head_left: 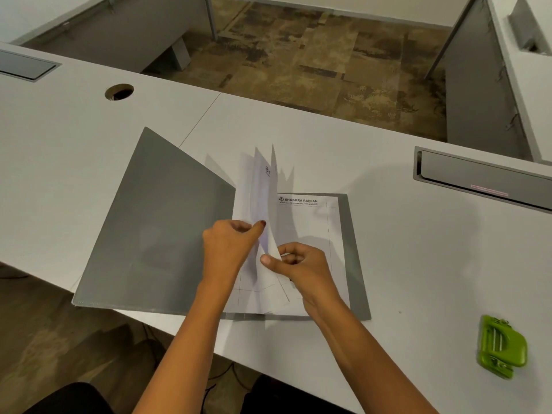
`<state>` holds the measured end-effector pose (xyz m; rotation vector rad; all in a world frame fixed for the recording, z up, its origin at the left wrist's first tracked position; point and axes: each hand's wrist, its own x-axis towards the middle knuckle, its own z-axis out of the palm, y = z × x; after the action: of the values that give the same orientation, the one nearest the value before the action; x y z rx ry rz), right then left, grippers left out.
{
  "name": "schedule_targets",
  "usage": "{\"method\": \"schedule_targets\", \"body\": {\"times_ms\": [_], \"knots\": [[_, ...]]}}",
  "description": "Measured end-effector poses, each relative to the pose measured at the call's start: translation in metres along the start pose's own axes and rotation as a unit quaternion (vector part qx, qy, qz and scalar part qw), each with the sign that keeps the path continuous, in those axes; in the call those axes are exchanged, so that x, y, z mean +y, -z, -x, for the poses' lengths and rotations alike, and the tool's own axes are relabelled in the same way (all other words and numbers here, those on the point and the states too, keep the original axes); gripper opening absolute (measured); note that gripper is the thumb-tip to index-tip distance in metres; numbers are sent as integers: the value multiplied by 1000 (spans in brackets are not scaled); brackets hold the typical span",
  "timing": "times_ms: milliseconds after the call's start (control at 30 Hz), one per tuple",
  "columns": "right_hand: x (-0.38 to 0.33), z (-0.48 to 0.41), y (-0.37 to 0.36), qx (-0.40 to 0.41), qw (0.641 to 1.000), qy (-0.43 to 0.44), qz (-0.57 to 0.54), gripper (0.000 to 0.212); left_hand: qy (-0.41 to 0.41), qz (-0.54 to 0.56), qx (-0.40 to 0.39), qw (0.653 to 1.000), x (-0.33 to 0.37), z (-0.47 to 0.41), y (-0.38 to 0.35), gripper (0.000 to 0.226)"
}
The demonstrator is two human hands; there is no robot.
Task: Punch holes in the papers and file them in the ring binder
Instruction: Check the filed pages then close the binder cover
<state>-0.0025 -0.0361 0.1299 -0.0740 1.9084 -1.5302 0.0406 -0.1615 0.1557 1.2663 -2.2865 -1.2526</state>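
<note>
A grey ring binder (pixel 167 234) lies open on the white desk, its left cover raised at an angle. White papers (pixel 263 186) stand up and fan out along the spine, blurred. A printed letterhead sheet (pixel 307 222) lies flat on the right cover. My left hand (pixel 230 243) pinches the standing papers from the left. My right hand (pixel 298 264) pinches their lower edge from the right, near the spine. The rings are hidden behind papers and hands. A green hole punch (pixel 501 346) rests on the desk at the far right, apart from both hands.
The white desk (pixel 74 144) has a round cable hole (pixel 119 91) at the back left and a grey cable tray (pixel 484 177) at the right. The near desk edge runs diagonally below the binder. Other desks and patterned floor lie beyond.
</note>
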Motion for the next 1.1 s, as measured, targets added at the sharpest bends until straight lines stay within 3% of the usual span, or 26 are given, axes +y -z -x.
{"method": "schedule_targets", "body": {"times_ms": [467, 800, 1000, 1100], "knots": [[26, -6, 79, 162, 981, -54, -93, 26, 4, 5, 49, 999, -5, -5, 35, 18], [21, 2, 78, 147, 985, -48, -79, 23, 19, 2, 38, 999, -9, -9, 41, 17], [-6, 11, 50, 100, 994, 24, -49, 9, 5, 6, 50, 999, -11, -13, 47, 25], [-19, 13, 34, 72, 996, 56, -11, 12, -5, 2, 56, 998, -13, -16, 48, 30]]}}
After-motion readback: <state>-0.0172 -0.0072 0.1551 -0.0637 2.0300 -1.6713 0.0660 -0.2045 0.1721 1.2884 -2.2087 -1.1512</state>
